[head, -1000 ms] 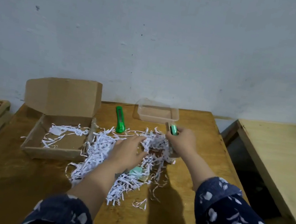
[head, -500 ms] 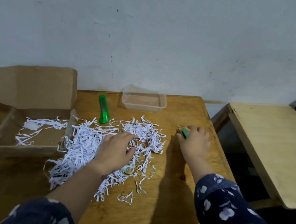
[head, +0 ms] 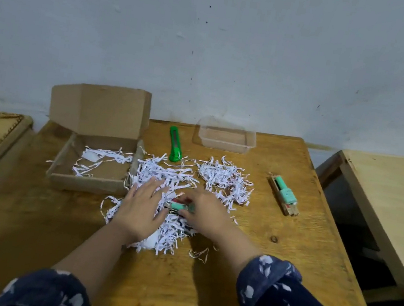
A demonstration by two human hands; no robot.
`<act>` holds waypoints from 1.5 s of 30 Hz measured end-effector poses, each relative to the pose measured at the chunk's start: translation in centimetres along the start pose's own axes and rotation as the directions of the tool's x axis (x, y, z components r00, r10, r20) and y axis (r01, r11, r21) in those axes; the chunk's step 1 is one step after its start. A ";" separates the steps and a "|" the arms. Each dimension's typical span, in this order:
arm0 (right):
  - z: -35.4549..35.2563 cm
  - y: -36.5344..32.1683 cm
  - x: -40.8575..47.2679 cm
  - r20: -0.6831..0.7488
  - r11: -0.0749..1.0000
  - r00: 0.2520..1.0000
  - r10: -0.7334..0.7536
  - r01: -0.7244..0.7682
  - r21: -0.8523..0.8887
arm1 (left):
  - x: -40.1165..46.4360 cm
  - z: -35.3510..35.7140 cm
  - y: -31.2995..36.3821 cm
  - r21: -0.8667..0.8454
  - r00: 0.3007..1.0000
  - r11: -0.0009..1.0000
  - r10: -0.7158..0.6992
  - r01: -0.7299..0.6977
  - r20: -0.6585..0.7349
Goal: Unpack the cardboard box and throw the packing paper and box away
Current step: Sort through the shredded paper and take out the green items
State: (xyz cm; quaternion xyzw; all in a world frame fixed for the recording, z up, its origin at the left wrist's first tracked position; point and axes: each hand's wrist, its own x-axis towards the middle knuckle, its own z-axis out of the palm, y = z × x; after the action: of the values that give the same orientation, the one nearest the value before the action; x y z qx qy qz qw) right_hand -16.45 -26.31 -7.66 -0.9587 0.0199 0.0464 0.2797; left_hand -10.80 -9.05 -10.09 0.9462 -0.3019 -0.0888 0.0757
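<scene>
1. Reaching into a heap of shredded packing paper [head: 186,179] spread across the middle of a wooden table [head: 283,266], both forearms coming in from the bottom edge, dark patterned sleeves cut off by the frame
2. Lying flat and spread on the near left of the heap, left hand [head: 142,207], fingers splayed wide, pressing on shreds and gripping nothing that can be made out
3. Curling over a small mint-green item [head: 179,206] half buried in the paper, right hand [head: 203,215]; fingertips touching it, but whether actually closing round it is impossible to tell, the object being blurred and mostly covered
4. Sitting open at the left of the table, cardboard box [head: 90,180], lid flap standing up at the back, a thin scatter of white strips lying inside, its right wall touching the heap
5. Resting apart near the right edge, a second mint-green item on brown card backing [head: 285,193], label too small for reading
6. Lying behind the heap, a green utility knife [head: 175,144], its near tip just touching the shreds, and beside it a clear plastic tray [head: 224,139]
7. Showing only partly at the frame edges, other wooden surfaces left and right
</scene>
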 end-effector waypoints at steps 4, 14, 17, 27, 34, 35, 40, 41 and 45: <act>-0.7 -0.5 0.3 0.052 0.968 0.999 0.007 0.006 -0.251 | -0.6 1.0 -0.1 0.029 1.000 1.000 0.013 -0.013 -0.003; -4.0 0.8 1.3 0.092 0.808 0.906 0.414 -0.412 0.422 | 0.3 2.1 0.9 0.037 1.000 0.999 -0.002 0.002 -0.015; -5.4 0.5 1.7 0.011 0.699 0.911 0.412 -0.324 0.638 | 0.6 1.9 1.3 -0.001 1.000 1.000 -0.019 0.019 -0.023; -5.2 -0.4 2.4 -0.129 0.561 0.892 0.432 -0.154 0.814 | 2.6 -4.0 7.0 -0.452 0.957 0.889 -0.192 0.075 -0.217; -7.1 0.3 3.2 -0.060 0.497 0.886 0.461 -0.201 0.844 | 2.9 -2.6 6.1 -0.467 0.990 0.884 -0.089 0.027 -0.112; -7.4 0.2 3.5 -0.070 0.479 0.879 0.472 -0.189 0.857 | 3.0 -2.5 5.9 -0.468 0.990 0.883 -0.095 0.035 -0.105; -7.2 -0.2 4.1 -0.115 0.418 0.807 0.580 -0.173 0.892 | 3.3 -2.7 5.5 -0.533 0.981 0.841 -0.169 0.092 -0.099; -6.6 -0.5 4.0 -0.083 0.439 0.829 0.554 -0.206 0.875 | 3.4 -2.9 5.5 -0.524 0.976 0.845 -0.188 0.106 -0.107; -4.6 -1.4 3.3 -0.037 0.520 0.818 0.574 -0.329 0.788 | 3.9 -3.0 6.3 -0.444 0.977 0.888 -0.185 0.122 -0.102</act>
State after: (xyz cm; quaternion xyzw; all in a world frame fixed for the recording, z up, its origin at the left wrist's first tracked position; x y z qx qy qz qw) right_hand -12.74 -27.59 -3.40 -0.7096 0.3295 -0.0369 0.6217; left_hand -10.51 -16.10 -6.37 0.9301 -0.1925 -0.0925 0.2988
